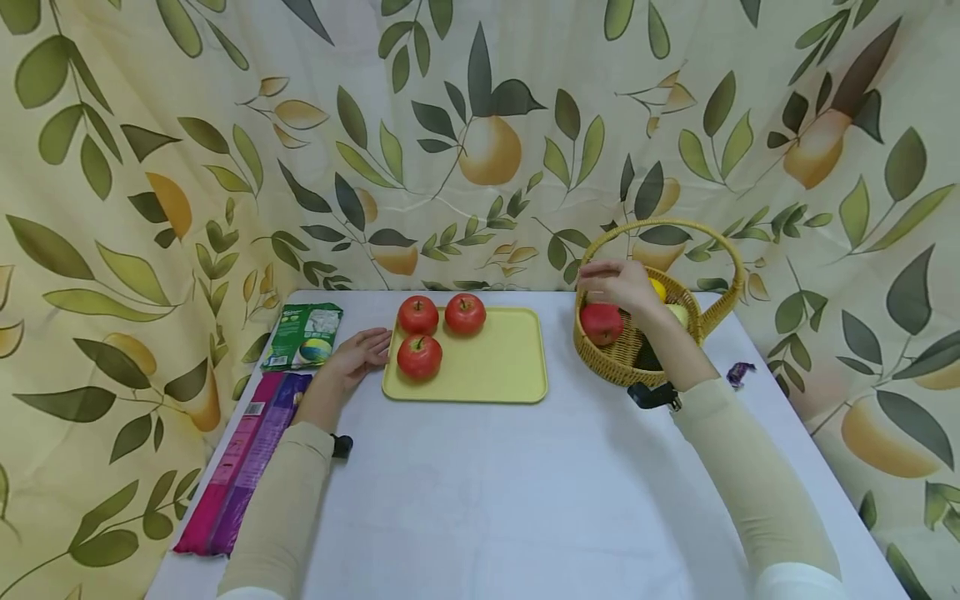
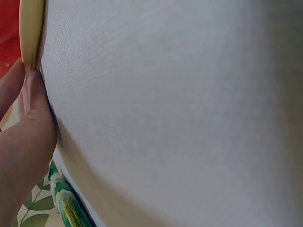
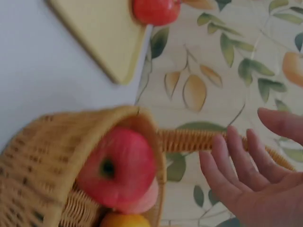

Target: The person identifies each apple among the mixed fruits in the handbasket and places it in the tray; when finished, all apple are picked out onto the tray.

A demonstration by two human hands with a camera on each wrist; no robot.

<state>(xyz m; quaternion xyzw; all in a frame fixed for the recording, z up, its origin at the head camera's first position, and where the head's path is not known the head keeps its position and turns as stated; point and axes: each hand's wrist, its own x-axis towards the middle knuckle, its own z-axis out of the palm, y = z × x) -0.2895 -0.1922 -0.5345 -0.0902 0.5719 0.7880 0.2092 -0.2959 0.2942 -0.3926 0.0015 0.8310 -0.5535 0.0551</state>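
Three red apples, the front one point(image 1: 420, 357) among them, sit toward the left of a yellow tray point(image 1: 495, 367). At that tray's left edge, my left hand point(image 1: 360, 357) holds the rim; in the left wrist view, thumb and fingers meet at the rim point(image 2: 31, 33). My right hand point(image 1: 618, 287) is over the left side of a wicker basket point(image 1: 611, 367). In the right wrist view its fingers point(image 3: 239, 163) are spread with nothing in them, beside the basket's handle point(image 3: 189, 140). Inside the basket lies a red apple point(image 3: 120, 165), with a pinkish fruit and a yellow-orange fruit point(image 3: 125, 221) below it.
Left of the tray lie a green packet point(image 1: 302, 336) and a long pink and purple packet point(image 1: 243, 467). A small dark purple wrapper point(image 1: 740, 374) is right of the basket. Behind the white table point(image 1: 480, 492) hangs a fruit-patterned curtain point(image 1: 300, 150).
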